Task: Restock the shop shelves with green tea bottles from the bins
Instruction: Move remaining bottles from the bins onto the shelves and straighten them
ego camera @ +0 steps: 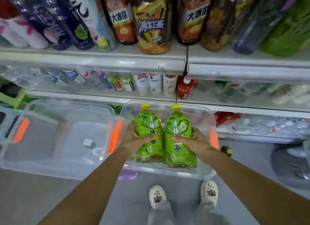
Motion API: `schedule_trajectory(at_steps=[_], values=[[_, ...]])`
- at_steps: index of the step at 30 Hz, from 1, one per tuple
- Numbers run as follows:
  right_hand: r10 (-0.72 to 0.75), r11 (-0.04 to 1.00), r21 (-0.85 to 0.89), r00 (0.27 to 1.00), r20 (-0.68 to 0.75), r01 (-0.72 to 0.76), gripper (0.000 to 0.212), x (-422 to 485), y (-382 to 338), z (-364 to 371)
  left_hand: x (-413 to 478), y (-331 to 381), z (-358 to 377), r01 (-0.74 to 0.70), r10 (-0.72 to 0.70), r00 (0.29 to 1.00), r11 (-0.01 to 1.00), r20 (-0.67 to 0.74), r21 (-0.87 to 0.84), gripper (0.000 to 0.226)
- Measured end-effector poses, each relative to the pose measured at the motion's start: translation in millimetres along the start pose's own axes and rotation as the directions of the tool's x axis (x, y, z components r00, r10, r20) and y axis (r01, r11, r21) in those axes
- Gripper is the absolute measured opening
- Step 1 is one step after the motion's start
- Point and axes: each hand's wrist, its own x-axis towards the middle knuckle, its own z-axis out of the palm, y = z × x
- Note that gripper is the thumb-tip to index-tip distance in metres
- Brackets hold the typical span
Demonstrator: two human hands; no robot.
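I had both arms stretched forward and down. My left hand (134, 138) grasped the left green tea bottle (148, 124) and my right hand (197, 141) the right green tea bottle (177, 126), fingers (177, 138) wrapped round their middles. Both stood upright, side by side, at the clear bin (208, 114).

A: Up top?
B: Yellow iced tea bottle (153, 25), red-label tea bottles (123, 23) either side.
A: Middle row?
B: White bottles (155, 84), red bottle (184, 89) just right of them.
A: Down low?
B: White clogs (157, 196) on grey floor (33, 199), green basket (15, 99) far left.
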Motion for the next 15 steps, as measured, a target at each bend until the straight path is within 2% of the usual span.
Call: schedule_trajectory(at_steps=[2, 5, 9, 12, 15], values=[[-0.016, 0.998, 0.065, 0.999, 0.05, 0.012, 0.081, -23, -21, -20, -23, 23, 4, -0.039, 0.042, 0.998, 0.996, 0.035, -0.082, 0.083], [-0.058, 0.989, 0.139, 0.995, 0.081, 0.046, 0.104, -59, -55, -48, -56, 64, 11, -0.116, 0.122, 0.991, 0.989, 0.061, -0.09, 0.105], [-0.179, 0.943, 0.299, 0.981, 0.081, 0.147, 0.089, -101, -93, -74, -94, 128, 28, -0.177, 0.198, 0.974, 0.969, 0.113, -0.174, 0.124], [-0.28, 0.893, 0.377, 0.959, 0.036, 0.246, 0.079, -132, -120, -87, -127, 181, 41, -0.291, 0.307, 0.95, 0.933, 0.048, -0.211, 0.118], [-0.368, 0.846, 0.388, 0.927, -0.07, 0.366, 0.097, -160, -149, -103, -164, 225, 49, -0.435, 0.438, 0.899, 0.882, -0.027, -0.182, 0.12]])
